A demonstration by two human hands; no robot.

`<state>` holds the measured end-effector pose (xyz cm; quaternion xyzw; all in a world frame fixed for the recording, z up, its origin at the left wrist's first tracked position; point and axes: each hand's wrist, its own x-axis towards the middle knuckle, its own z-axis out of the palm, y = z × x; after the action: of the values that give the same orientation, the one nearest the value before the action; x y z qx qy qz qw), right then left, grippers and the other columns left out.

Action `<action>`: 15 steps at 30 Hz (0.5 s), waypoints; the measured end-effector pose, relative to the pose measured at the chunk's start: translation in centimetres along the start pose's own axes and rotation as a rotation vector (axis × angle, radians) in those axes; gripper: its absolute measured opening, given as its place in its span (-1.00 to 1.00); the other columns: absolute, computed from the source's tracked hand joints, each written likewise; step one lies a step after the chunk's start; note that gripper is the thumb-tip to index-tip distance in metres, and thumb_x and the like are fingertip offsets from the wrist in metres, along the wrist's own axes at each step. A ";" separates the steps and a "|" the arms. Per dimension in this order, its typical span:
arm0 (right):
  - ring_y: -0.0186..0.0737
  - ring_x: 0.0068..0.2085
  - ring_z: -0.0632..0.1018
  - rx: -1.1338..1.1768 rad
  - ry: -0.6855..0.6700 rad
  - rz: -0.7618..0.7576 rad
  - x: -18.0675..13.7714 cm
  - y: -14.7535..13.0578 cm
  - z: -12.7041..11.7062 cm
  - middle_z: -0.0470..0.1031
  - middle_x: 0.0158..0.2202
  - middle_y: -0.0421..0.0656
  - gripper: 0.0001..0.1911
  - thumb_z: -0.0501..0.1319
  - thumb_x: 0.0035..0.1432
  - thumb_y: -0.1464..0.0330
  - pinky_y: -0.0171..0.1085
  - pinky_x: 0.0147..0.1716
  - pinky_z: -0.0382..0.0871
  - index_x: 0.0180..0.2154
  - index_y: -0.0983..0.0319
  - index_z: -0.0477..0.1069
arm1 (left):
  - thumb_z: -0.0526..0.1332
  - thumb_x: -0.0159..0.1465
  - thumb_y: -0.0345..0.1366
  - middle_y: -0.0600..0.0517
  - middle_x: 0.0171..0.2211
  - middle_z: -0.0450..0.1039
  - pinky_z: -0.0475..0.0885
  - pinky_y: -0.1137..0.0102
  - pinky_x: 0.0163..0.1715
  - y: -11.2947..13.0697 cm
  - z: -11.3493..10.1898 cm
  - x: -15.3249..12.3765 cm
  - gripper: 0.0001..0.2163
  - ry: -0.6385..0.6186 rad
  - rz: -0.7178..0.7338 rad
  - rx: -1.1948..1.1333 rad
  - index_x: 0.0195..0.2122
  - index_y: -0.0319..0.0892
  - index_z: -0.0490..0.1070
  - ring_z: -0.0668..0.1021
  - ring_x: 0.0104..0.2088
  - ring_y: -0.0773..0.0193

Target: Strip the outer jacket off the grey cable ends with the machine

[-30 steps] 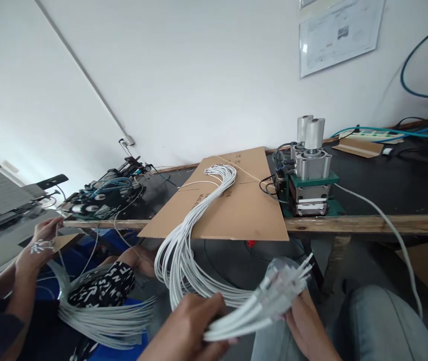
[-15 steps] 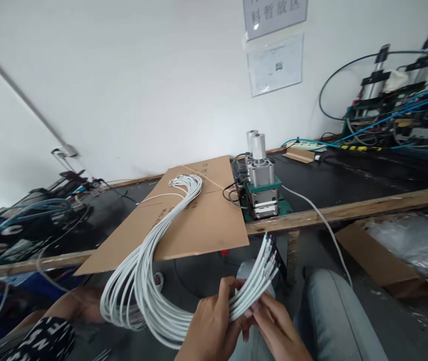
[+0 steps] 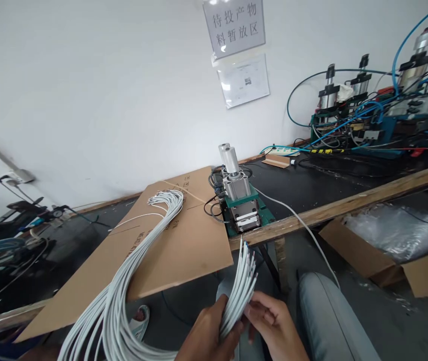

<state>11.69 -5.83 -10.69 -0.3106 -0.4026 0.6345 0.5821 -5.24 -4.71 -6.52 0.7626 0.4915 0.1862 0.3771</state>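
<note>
A thick bundle of white cables (image 3: 239, 286) rises out of my left hand (image 3: 210, 328), which is wrapped around it just below the ends. The tips fan slightly upward, some showing small coloured wire ends. On the bundle's right side, my right hand (image 3: 270, 321) has its fingers curled, thumb and fingertips against the cables; exactly how many it pinches is hidden. From my left hand the cables loop down and left, then up over a cardboard sheet (image 3: 187, 250). Their far ends (image 3: 167, 198) lie curled on that sheet.
A small pneumatic press (image 3: 236, 185) stands at the black workbench's (image 3: 274, 195) front edge. More machines (image 3: 349, 105) with blue hoses are at the right. Below the bench sits an open carton (image 3: 372, 255) holding clear plastic. A foot in a sandal (image 3: 141, 321) shows under the cardboard.
The view has turned to the right, so the bench and press appear further left. The cable bundle stands more upright in my hands. My right hand has shifted up along the bundle's right side.
</note>
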 end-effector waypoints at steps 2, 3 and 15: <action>-0.23 -0.46 0.51 0.001 0.037 0.002 0.1 -0.3 -0.2 0.53 -0.50 -0.14 -0.56 0.38 0.13 -0.01 -0.35 -0.52 0.43 -0.28 0.27 0.64 | 0.17 0.35 -0.15 0.04 -0.48 0.51 0.37 0.43 -0.45 0.8 0.0 0.2 -0.83 0.111 0.024 -0.036 -0.27 -0.14 0.35 0.54 -0.52 0.23; -0.23 -0.46 0.51 0.004 0.064 0.006 0.2 -0.4 -0.4 0.52 -0.49 -0.14 -0.55 0.37 0.15 -0.01 -0.34 -0.51 0.44 -0.27 0.27 0.63 | 0.15 0.36 -0.12 0.03 -0.47 0.50 0.38 0.42 -0.43 1.3 -0.1 0.3 -0.80 0.188 0.042 -0.047 -0.29 -0.14 0.36 0.53 -0.50 0.22; -0.32 -0.54 0.40 -0.227 -0.103 -0.030 0.9 -1.8 0.2 0.30 -0.55 -0.27 -0.48 0.18 0.29 -0.06 -0.36 -0.53 0.29 -0.48 0.23 0.38 | 0.20 0.34 -0.17 0.09 -0.56 0.41 0.36 0.43 -0.35 5.6 -1.4 2.7 -0.74 0.244 -0.002 -0.326 -0.44 -0.19 0.43 0.47 -0.45 0.23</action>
<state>12.26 -5.02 -8.99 -0.3357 -0.5056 0.5912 0.5312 -1.49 -3.07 -1.57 0.6628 0.4976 0.3539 0.4334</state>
